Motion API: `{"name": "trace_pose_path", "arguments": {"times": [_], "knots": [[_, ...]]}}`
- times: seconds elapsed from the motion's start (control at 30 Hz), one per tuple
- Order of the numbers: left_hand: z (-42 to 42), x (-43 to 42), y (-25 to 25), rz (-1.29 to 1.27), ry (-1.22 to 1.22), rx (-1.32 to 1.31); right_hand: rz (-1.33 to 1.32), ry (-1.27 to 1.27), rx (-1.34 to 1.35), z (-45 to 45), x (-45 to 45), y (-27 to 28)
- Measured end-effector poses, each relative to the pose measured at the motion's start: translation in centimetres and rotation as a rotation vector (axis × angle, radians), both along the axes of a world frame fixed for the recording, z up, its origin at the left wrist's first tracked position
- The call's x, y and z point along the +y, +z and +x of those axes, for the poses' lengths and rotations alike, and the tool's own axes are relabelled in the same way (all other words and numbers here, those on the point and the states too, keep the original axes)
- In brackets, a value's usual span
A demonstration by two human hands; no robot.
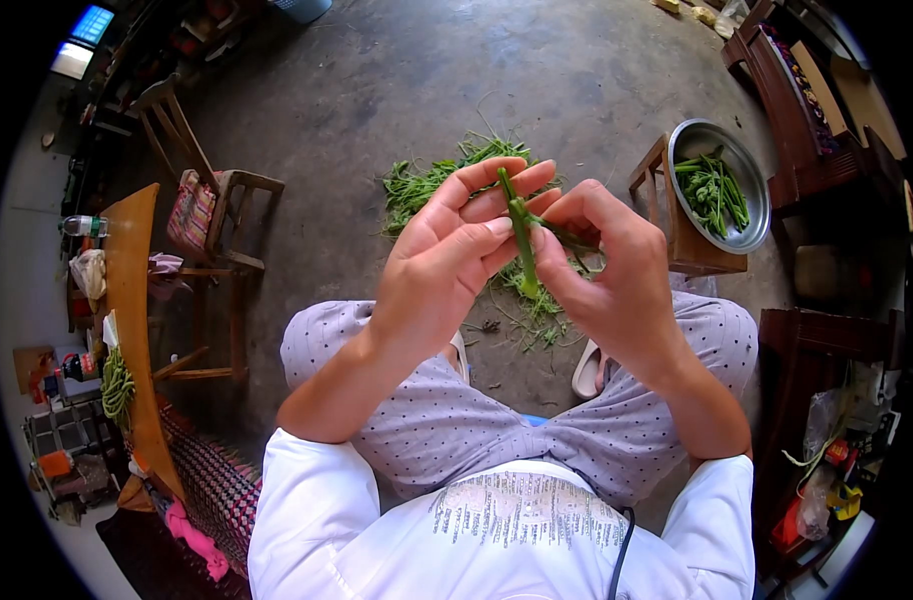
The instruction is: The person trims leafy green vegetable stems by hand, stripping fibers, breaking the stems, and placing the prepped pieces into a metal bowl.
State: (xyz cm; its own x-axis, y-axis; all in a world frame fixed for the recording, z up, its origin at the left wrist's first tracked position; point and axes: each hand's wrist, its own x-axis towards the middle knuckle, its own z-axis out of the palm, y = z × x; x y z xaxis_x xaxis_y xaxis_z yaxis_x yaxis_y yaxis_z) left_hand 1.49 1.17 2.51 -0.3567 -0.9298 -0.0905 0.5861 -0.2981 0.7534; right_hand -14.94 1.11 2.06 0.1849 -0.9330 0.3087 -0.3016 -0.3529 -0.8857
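My left hand holds a thick green vegetable stem upright between thumb and fingers, in front of my chest. Close against it, my right hand pinches a thinner side shoot where it joins the stem. Part of that shoot is hidden by the right fingers. Below both hands, a loose heap of leafy green trimmings lies on the floor and spreads between my feet. To the right, a metal basin contains several green stems.
The basin rests on a small wooden stool. A wooden chair stands at the left, near a wooden table with a bundle of long green beans at its edge. Dark wooden furniture lines the right side.
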Motion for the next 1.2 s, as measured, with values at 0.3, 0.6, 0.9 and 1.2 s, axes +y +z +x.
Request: {"name": "trace_pose_path", "arguments": {"times": [0.3,0.6,0.9,1.2], "knots": [[-0.4,0.2,-0.7,-0.218,0.022,-0.294,-0.052,-0.020,-0.022,-0.2,-0.1,0.5],[-0.5,0.2,-1.5,-0.661,0.295,-0.880,0.184,0.022,-0.188,-0.8,-0.3,0.4],[-0.5,0.1,-1.8,-0.845,0.425,-1.041,0.343,0.117,-0.311,-0.7,-0.2,0.1],[-0.4,0.2,-1.6,-0.300,0.141,-0.481,0.161,0.063,-0.199,-0.2,0.0,0.4]]}}
